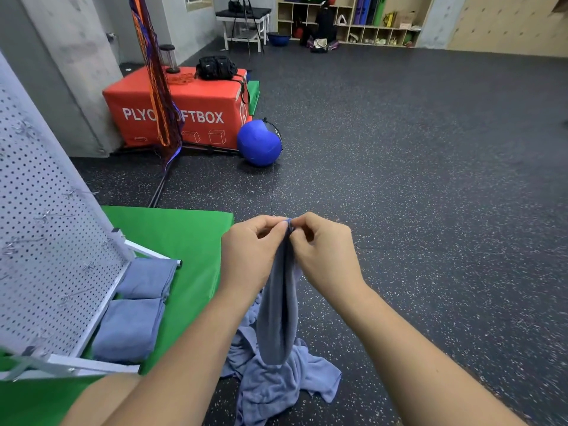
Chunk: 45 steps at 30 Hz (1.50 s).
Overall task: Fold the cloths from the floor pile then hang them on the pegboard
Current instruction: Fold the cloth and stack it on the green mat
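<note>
**Head view.** A dark speckled floor (399, 149) is shown, and a green mat (184, 241) lying on it is taken as the reference for all positions. A white pegboard (46, 241), tilted and fitted with metal hooks (46, 216), is stood on the left part of the mat. An orange plyo box (196, 103) is seen well beyond the mat's far edge, and a blue ball (259, 142) is seen beyond that edge too, further right. A loose pile (276, 382) of blue-grey cloths is seen on the floor just off the mat's right edge. One cloth (278, 302) is held above this, off the same edge, hanging doubled; whether its lower end touches the heap cannot be told. Two folded cloths (129, 327) are laid on the mat, at the foot of the board. The left hand (249, 256) and the right hand (325, 253) are raised just right of the mat's far corner. The hanging cloth's top edge is pinched by both, thumb against curled fingers, with the hands nearly touching.
</note>
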{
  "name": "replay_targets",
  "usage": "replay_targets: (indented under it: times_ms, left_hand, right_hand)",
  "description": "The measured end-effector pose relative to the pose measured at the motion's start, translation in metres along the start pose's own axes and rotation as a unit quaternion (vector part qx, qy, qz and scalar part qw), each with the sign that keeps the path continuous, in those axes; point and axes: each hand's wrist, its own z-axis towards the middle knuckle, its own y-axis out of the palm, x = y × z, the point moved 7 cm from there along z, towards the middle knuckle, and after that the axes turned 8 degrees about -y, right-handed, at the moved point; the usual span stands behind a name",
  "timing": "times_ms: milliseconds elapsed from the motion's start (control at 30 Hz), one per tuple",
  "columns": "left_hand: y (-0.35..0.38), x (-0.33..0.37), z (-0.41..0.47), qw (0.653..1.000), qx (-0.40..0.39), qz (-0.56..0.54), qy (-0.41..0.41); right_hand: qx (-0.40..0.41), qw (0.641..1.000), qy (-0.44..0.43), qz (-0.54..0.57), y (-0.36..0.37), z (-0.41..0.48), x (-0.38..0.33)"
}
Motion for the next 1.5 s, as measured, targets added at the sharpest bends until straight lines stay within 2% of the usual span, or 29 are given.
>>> replay_targets:
  times_ms: [233,367,567,667,800,900,967,1067,1267,1500]
  left_hand:
    - [-0.009,0.010,0.003,0.999,-0.004,0.008,0.038]
    - [-0.014,0.015,0.002,0.998,0.004,0.001,0.060]
    - [-0.020,0.021,0.001,0.994,0.054,0.008,0.089]
    - [-0.022,0.019,0.007,0.996,0.048,-0.028,0.076]
    - [-0.026,0.019,0.014,0.995,0.015,-0.065,0.069]
    - [-0.028,0.018,0.016,0.993,-0.006,-0.101,0.064]
    - [-0.029,0.018,0.017,0.992,-0.019,-0.114,0.059]
    - [-0.032,0.018,0.019,0.989,-0.027,-0.140,0.049]
    - [-0.047,0.013,0.027,0.990,0.013,-0.139,0.030]
    - [-0.053,0.009,0.030,0.994,0.016,-0.100,0.053]
  right_hand:
    - [-0.064,0.996,-0.037,0.054,0.010,-0.002,-0.011]
    - [-0.097,0.991,-0.021,0.089,0.015,-0.004,-0.012]
    - [-0.084,0.990,-0.108,0.026,0.012,-0.003,-0.024]
    - [-0.031,0.992,-0.125,0.018,0.004,-0.003,-0.023]
    - [0.048,0.998,-0.032,0.022,-0.006,0.006,0.005]
    - [-0.018,0.993,0.085,0.080,0.005,0.009,0.029]
    - [-0.078,0.973,0.151,0.158,0.019,0.005,0.039]
    - [-0.087,0.943,0.189,0.258,0.026,0.005,0.048]
    - [-0.018,0.944,0.129,0.302,0.002,0.017,0.044]
    - [0.034,0.963,0.037,0.265,-0.029,0.019,0.018]
